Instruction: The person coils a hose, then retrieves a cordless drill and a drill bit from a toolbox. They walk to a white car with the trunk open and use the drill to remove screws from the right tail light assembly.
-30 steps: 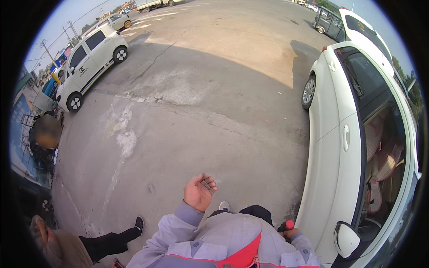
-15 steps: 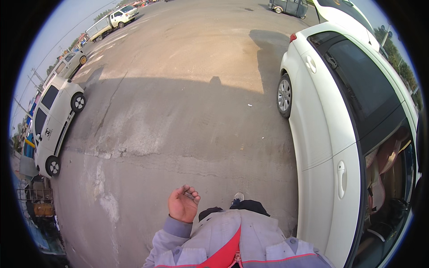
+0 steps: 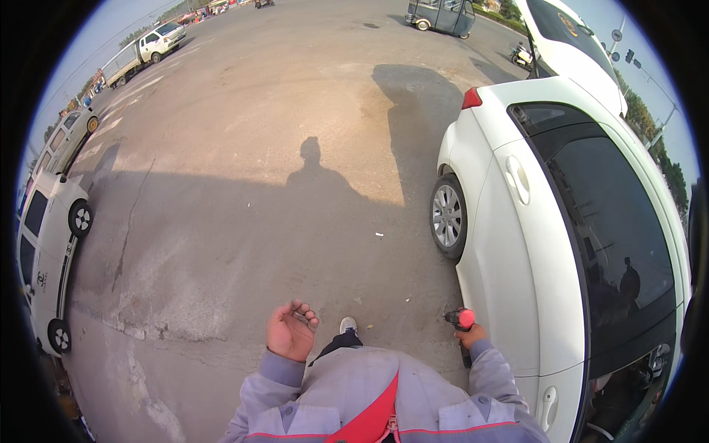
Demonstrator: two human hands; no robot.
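My left hand [image 3: 292, 330] hangs in front of my body at the left, palm partly up and fingers loosely curled. Nothing lies in it. At the right, my right hand [image 3: 471, 337] is wrapped round the grip of a red and black cordless power tool [image 3: 465, 318]. The tool's round red end shows above the hand, and a dark part sticks out below it; its exact kind is unclear. Close beside it runs the flank of a white car [image 3: 509, 295], whose rear wheel [image 3: 448, 215] stands farther ahead. I cannot tell whether the tool touches the car.
The car's tailgate [image 3: 572, 44] is raised at the far right. Other white vehicles [image 3: 50, 251] stand along the left, with a small truck [image 3: 144, 53] beyond them. A grey three-wheeler [image 3: 441, 16] is far ahead. Cracked pavement [image 3: 244, 244] lies between, and one shoe [image 3: 348, 325] shows below me.
I have moved forward along the car, so its rear wheel is nearer. My right hand with the power tool has come into view. My left hand stays loosely curled.
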